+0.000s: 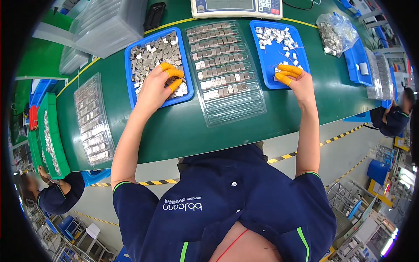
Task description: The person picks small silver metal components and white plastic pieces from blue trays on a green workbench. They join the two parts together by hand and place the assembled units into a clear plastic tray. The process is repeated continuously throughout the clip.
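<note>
Yellow finger cots cover several fingertips of both my hands. My left hand (158, 87) reaches into a blue tray (127, 65) heaped with small silver metal-cased parts (150, 56). Its thumb and fingers curl together low over the heap; what lies between the tips is hidden. My right hand (297, 81) is over a second blue tray (257, 54) holding loose white parts (279, 37), some with thin wires. Its thumb and forefinger pinch a small white part (276, 70). Between the trays lies a clear plastic blister tray (235, 109), its upper rows filled with silver parts.
Another filled blister tray (94, 118) lies at the left, beside a green bin (54, 135). Clear plastic boxes (111, 28) are stacked at the far left. A scale (235, 8) stands at the back, a bag of parts (334, 37) at the right. Co-workers sit at both sides.
</note>
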Demonstrator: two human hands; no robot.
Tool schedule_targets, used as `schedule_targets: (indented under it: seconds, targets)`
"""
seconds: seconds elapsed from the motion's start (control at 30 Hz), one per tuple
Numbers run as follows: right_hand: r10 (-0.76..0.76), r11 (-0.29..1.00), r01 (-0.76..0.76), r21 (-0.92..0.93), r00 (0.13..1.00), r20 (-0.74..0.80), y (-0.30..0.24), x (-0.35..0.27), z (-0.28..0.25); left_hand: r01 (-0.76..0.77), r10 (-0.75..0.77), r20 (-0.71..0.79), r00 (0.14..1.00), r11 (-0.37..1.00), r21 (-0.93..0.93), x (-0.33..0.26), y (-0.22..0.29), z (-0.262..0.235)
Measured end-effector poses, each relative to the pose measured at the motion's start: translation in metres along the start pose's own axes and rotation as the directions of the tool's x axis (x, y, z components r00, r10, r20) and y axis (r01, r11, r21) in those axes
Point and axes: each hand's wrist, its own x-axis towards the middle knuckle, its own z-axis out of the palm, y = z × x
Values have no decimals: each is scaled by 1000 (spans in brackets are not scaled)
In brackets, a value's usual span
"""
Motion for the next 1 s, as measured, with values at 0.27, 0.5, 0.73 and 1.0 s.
schedule_targets:
  seconds: [0.27,0.5,0.73,1.0]
  targets:
    - [-319,882,203,-425,921,-221,14,8,-2,291,-318,67,946,738,-609,-8,-1,4]
    - [-344,929,360,85,925,-159,-19,-16,43,337,-362,256,896,181,-924,-26,42,11]
    - [-193,975,157,156,949,250,-39,-62,98,187,-394,88,915,220,-957,-38,83,55]
    - [-167,982,136,133,951,259,-25,-75,105,199,-439,203,875,-55,-978,-44,101,65]
